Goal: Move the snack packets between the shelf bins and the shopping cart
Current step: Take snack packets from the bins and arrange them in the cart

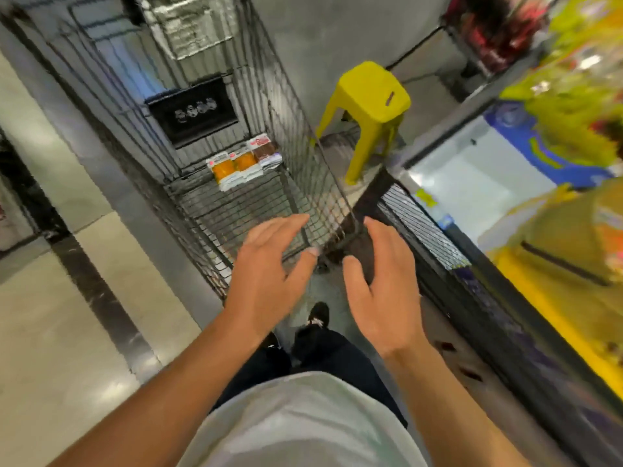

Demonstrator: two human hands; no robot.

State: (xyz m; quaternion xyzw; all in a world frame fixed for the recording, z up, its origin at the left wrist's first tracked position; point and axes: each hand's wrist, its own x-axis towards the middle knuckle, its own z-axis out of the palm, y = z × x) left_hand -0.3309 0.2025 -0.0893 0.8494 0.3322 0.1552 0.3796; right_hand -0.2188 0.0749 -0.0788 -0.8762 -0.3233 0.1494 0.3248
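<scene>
My left hand (269, 274) and right hand (381, 284) reached forward side by side, fingers spread and empty, above the shopping cart's (236, 210) near end, snack packets (242, 161) farther in.

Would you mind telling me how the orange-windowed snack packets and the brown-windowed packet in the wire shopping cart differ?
The orange-windowed snack packets show orange filling; the brown-windowed packet shows dark brown. The orange ones form a side-by-side pair, the brown one is a single packet. The orange pair lies left of and nearer than the brown one. All share white wrapping with red labels, lying flat together in the wire shopping cart. Both hands are empty.
</scene>
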